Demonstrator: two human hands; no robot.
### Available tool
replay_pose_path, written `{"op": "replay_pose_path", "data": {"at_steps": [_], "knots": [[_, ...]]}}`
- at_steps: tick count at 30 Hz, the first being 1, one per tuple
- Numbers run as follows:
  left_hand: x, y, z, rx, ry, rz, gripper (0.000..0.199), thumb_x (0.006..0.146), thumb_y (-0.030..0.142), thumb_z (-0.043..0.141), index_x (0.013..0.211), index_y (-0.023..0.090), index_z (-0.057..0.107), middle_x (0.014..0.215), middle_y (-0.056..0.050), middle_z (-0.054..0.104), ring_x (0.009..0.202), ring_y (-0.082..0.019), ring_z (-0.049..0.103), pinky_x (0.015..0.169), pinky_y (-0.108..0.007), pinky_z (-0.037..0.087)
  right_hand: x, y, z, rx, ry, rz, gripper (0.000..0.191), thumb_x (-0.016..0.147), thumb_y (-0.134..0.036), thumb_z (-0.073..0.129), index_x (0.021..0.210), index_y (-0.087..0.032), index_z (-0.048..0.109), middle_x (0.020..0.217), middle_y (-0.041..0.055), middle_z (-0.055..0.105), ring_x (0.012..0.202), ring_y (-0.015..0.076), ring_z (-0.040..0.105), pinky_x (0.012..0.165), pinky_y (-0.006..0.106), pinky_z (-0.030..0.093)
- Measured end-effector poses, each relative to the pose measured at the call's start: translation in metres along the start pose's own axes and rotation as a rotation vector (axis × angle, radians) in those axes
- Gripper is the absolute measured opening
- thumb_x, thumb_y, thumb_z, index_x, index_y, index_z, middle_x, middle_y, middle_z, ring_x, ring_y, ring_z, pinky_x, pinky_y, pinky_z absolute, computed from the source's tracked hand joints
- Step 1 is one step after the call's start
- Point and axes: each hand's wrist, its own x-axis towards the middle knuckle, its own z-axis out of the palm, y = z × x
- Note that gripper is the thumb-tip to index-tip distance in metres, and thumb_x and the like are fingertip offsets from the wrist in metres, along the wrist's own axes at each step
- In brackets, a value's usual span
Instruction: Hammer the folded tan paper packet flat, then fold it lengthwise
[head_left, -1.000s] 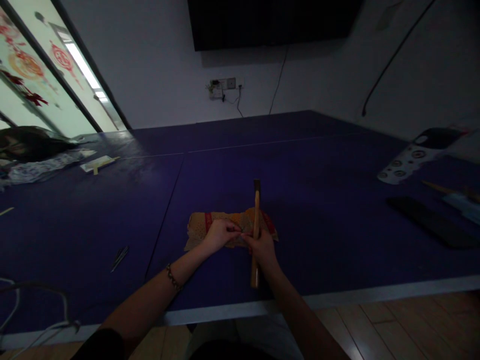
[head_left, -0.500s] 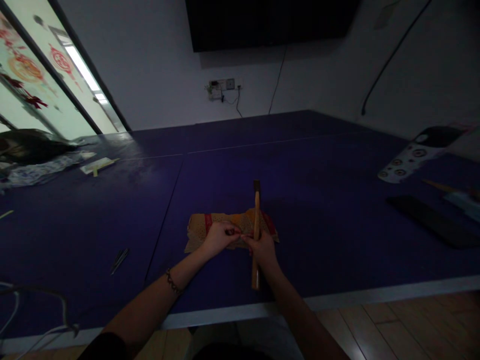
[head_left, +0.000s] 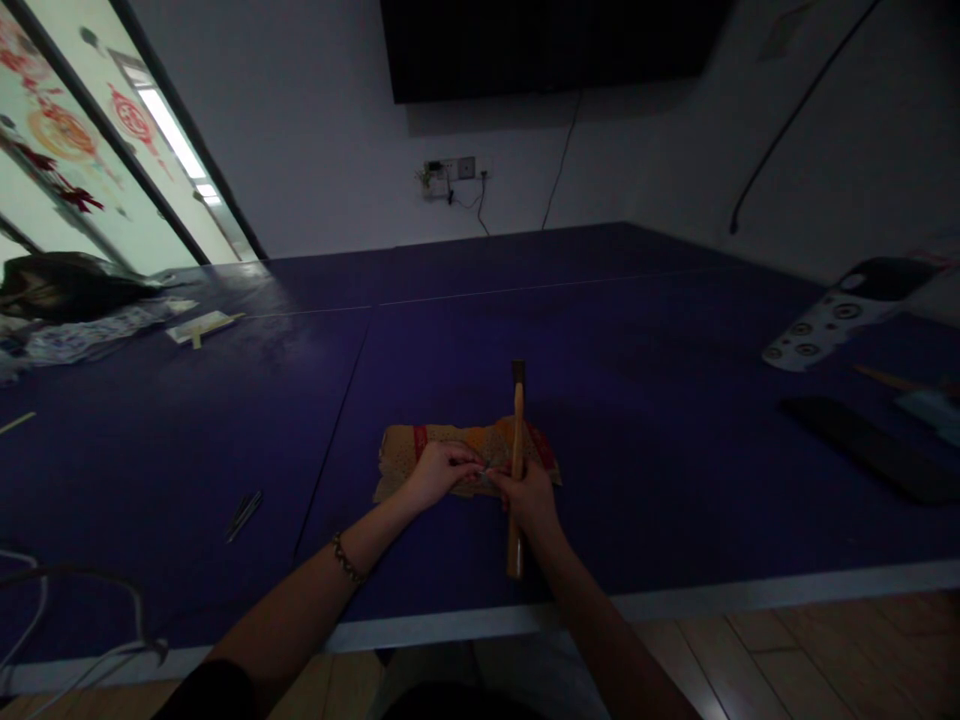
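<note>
Here your right hand (head_left: 535,500) grips a wooden-handled hammer (head_left: 518,440), head pointing away; your left hand (head_left: 437,474) meets its fingertips, any pinch too tiny to tell! Beneath, printed cardboard (head_left: 397,455) lies on the purple table (head_left: 637,400); beyond hangs a black screen (head_left: 555,45).

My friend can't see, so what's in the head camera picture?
Left hand and right hand nearly meet at something tiny, over brown, red-banded cardboard on a purple table. The right hand holds a wooden-handled hammer.
</note>
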Motion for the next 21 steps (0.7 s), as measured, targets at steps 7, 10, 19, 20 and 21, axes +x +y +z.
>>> {"op": "replay_pose_path", "data": {"at_steps": [7, 10, 19, 20, 21], "knots": [[0.000, -0.006, 0.002, 0.063, 0.037, 0.031, 0.015, 0.072, 0.024, 0.059, 0.068, 0.014, 0.068, 0.062, -0.001, 0.061, 0.052, -0.010, 0.056, 0.053, -0.020, 0.044, -0.002, -0.004, -0.001, 0.002, -0.002, -0.001, 0.020, 0.050, -0.019, 0.063, 0.058, -0.020, 0.044, 0.035, -0.0084, 0.046, 0.026, 0.0096, 0.040, 0.027, 0.022, 0.032], [-0.001, -0.003, 0.001, 0.142, 0.053, 0.055, 0.013, 0.071, 0.022, 0.060, 0.065, 0.014, 0.068, 0.057, -0.001, 0.059, 0.055, -0.011, 0.056, 0.054, -0.020, 0.043, -0.002, -0.004, 0.000, -0.002, 0.009, -0.007, 0.018, 0.050, -0.020, 0.063, 0.057, -0.020, 0.046, 0.032, -0.0091, 0.043, 0.026, 0.0096, 0.039, 0.027, 0.021, 0.031], [-0.001, 0.005, 0.000, 0.110, 0.071, 0.078, 0.008, 0.066, 0.017, 0.065, 0.060, 0.013, 0.068, 0.064, -0.003, 0.060, 0.064, -0.013, 0.056, 0.057, -0.021, 0.043, -0.002, -0.003, 0.000, 0.006, 0.030, -0.036, 0.014, 0.052, -0.022, 0.061, 0.055, -0.018, 0.049, 0.029, -0.0090, 0.040, 0.025, 0.0100, 0.038, 0.028, 0.022, 0.028], [-0.002, 0.005, 0.000, 0.106, 0.065, 0.072, 0.008, 0.067, 0.017, 0.065, 0.061, 0.013, 0.069, 0.063, -0.002, 0.059, 0.063, -0.013, 0.055, 0.056, -0.021, 0.042, -0.002, -0.003, 0.000, 0.011, 0.027, -0.040, 0.014, 0.052, -0.022, 0.062, 0.055, -0.018, 0.049, 0.029, -0.0089, 0.040, 0.025, 0.0101, 0.038, 0.028, 0.022, 0.028], [-0.002, 0.004, 0.000, 0.102, 0.057, 0.066, 0.008, 0.067, 0.017, 0.064, 0.062, 0.013, 0.069, 0.061, -0.002, 0.058, 0.060, -0.012, 0.055, 0.054, -0.020, 0.042, -0.002, -0.003, 0.000, 0.017, 0.022, -0.045, 0.014, 0.052, -0.023, 0.062, 0.055, -0.019, 0.049, 0.029, -0.0087, 0.041, 0.025, 0.0101, 0.038, 0.028, 0.022, 0.028]]}}
